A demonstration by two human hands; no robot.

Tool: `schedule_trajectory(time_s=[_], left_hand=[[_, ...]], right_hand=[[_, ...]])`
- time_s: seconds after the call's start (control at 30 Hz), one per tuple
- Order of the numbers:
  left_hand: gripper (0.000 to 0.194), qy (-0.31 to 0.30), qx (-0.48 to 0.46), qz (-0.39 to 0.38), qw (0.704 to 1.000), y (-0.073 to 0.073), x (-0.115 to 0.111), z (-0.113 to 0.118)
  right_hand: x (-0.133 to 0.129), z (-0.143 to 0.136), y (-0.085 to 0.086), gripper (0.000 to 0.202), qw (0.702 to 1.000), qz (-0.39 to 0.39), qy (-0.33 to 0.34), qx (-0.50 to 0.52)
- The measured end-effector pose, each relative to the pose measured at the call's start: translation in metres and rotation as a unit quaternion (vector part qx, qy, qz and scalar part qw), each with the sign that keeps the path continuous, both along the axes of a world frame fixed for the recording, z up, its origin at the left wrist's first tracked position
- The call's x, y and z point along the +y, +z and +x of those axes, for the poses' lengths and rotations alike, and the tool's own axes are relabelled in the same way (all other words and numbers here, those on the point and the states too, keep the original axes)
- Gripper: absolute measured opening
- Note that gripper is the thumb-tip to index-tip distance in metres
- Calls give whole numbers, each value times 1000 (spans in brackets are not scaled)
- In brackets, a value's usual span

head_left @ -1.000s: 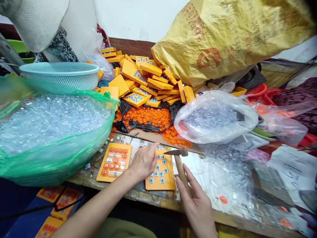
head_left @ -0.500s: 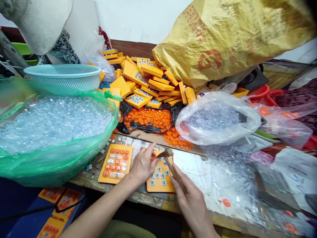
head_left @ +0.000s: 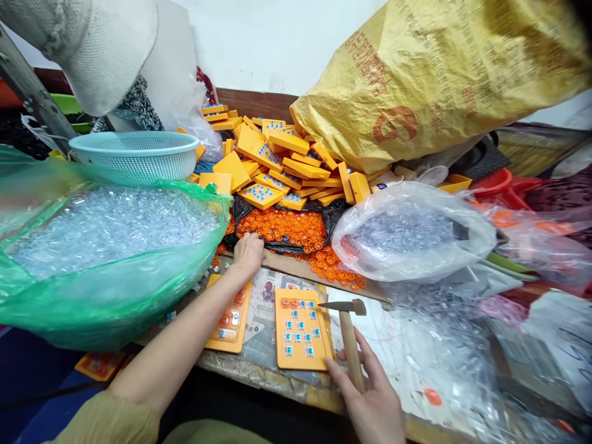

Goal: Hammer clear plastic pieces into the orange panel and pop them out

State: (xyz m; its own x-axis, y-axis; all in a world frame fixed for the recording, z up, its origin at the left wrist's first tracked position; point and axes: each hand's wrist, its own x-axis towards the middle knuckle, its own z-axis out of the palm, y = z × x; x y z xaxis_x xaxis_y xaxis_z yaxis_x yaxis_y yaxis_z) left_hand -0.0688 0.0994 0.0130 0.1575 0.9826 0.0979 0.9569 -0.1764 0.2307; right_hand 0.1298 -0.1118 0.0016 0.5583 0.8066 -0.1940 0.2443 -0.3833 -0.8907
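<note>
My left hand point(head_left: 249, 253) is at the near left edge of the black bag of orange rings point(head_left: 284, 225), its fingers bent together; what they hold, if anything, is hidden. My right hand point(head_left: 372, 388) grips a small hammer point(head_left: 350, 348) by its wooden handle, the metal head up. Beside the hammer lies a yellow plate point(head_left: 296, 361) with rows of blue-and-clear pieces and orange ones at its top left corner. Another yellow plate point(head_left: 238, 338), with orange and clear caps, lies to the left, partly under my left forearm.
A green bag of clear pieces point(head_left: 115, 283) stands at left, with a blue basket point(head_left: 134, 151) behind. Yellow blocks point(head_left: 277, 160) are piled at the back. A white bag point(head_left: 411, 265) and a large yellow sack point(head_left: 416, 80) are on the right.
My left hand has moved from the plate up and left to the orange rings. My right hand has shifted right and down with the hammer, off the plate's top.
</note>
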Motion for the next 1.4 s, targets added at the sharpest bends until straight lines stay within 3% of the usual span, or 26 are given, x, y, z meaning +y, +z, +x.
schedule_trajectory(time_s=[0.23, 0.4, 0.53, 0.63, 0.97, 1.13, 1.23, 1.4], left_hand=[[19, -40, 1, -23, 999, 4, 1, -3], [21, -69, -46, -54, 995, 3, -4, 1], [25, -62, -67, -52, 994, 0, -1, 7], [23, -62, -72, -47, 994, -3, 2, 12], [25, -61, -115, -32, 991, -11, -9, 8], [23, -28, -184, -41, 982, -6, -9, 9], [26, -31, -246, -62, 967, 1, -22, 20], [41, -116, -312, -102, 937, 5, -72, 46]], right_hand=[[-1, -5, 9, 76, 1000, -13, -6, -6], [1, 3, -1, 77, 1000, -12, 12, -21], [2, 14, -17, 87, 996, -41, 75, -30], [0, 16, -23, 82, 994, -48, 73, -65], [-3, 12, -18, 78, 992, -31, 100, -64], [-2, 13, -21, 81, 995, -16, 96, -36], [-3, 12, -24, 80, 996, 2, 86, -19], [-5, 14, -20, 62, 995, 52, 79, -29]])
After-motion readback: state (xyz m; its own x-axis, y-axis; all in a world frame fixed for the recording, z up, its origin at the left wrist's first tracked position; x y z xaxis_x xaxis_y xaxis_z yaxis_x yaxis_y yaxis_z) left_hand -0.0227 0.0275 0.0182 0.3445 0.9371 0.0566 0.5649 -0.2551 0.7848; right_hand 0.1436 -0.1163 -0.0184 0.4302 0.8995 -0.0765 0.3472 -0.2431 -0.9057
